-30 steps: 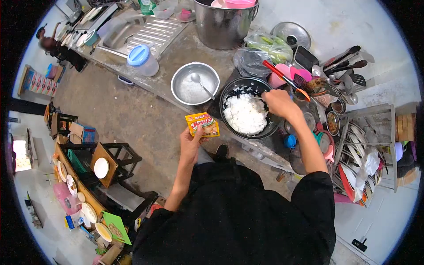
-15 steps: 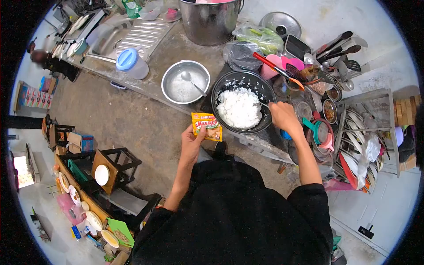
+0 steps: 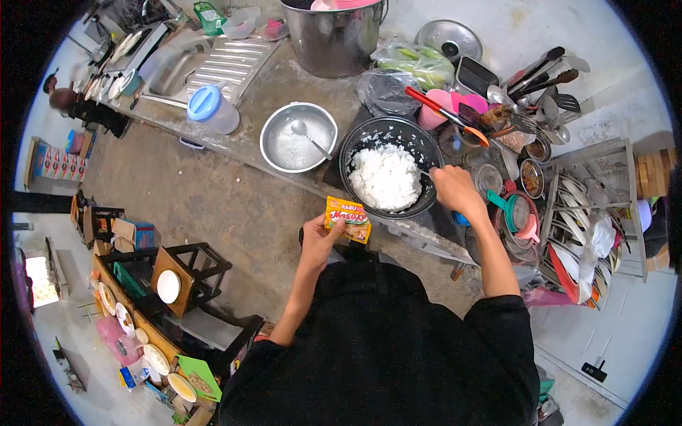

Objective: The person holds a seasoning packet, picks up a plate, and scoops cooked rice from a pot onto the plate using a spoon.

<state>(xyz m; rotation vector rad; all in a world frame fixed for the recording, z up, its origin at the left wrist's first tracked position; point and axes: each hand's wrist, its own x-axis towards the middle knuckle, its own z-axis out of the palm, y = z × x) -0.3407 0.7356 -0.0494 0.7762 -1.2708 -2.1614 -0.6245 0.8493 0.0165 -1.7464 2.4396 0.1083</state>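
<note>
My left hand (image 3: 318,241) pinches a yellow Masako seasoning packet (image 3: 347,221) upright, just in front of the counter edge. Beyond it on the counter stands a black pot (image 3: 351,135) with white rice (image 3: 386,177) heaped inside and grains stuck to its wall. My right hand (image 3: 456,189) is closed round the thin metal handle of what looks like a spoon (image 3: 425,172) at the pot's right side; its far end is hidden in the rice. Left of the pot, a metal basin (image 3: 275,157) holds whitish contents and a spoon (image 3: 310,138).
A blue-lidded jug (image 3: 213,110) stands left of the basin, near the sink (image 3: 177,71). A big metal bucket (image 3: 330,42) is at the back. Utensils, strainers (image 3: 518,213) and a dish rack (image 3: 597,206) crowd the right. Another person (image 3: 92,110) is far left.
My left hand and the packet have moved slightly right and toward my body. My right hand stays at the pot's right side, holding the handle.
</note>
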